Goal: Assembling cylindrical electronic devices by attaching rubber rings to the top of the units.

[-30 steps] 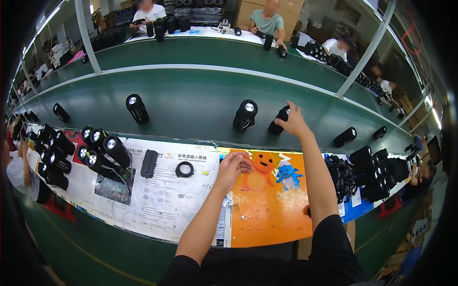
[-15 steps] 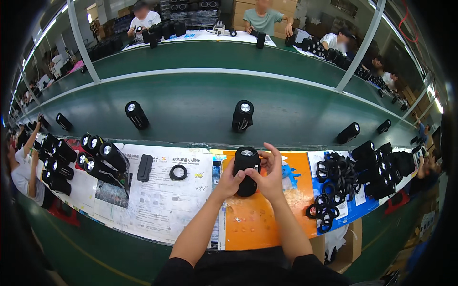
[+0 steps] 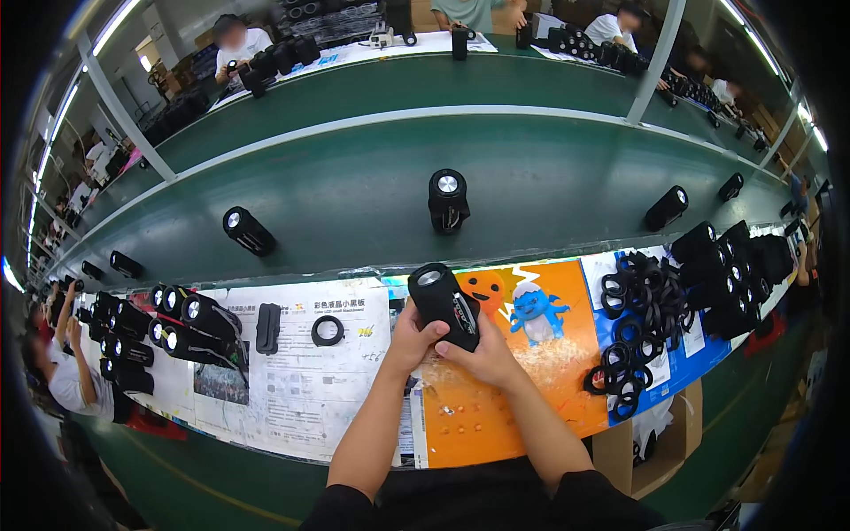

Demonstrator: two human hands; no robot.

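A black cylindrical speaker [image 3: 445,305] with a silver disc at its top end is between my two hands, tilted with its top leaning left. My left hand [image 3: 412,342] grips its lower left side, thumb across the front. On the lower right side, my right hand [image 3: 485,352] is closed round it, its thumb near the left one; its other fingers are mostly hidden behind. To the left on the white printed sheet lie a black ring [image 3: 316,332] and a black oblong part [image 3: 268,328]. At the right is a heap of black rings [image 3: 651,296].
Groups of black speakers stand left [image 3: 208,311] and right [image 3: 713,283] on the bench. Beyond runs a green conveyor belt [image 3: 354,203] carrying spaced speakers, one straight ahead [image 3: 448,203]. A cardboard box [image 3: 686,434] sits below the right edge. Other people work across the belt and far left.
My right hand's raised, spread fingers have closed round the speaker. The speaker has tipped left and turned, showing a printed strip on its side. The whole view has shifted slightly.
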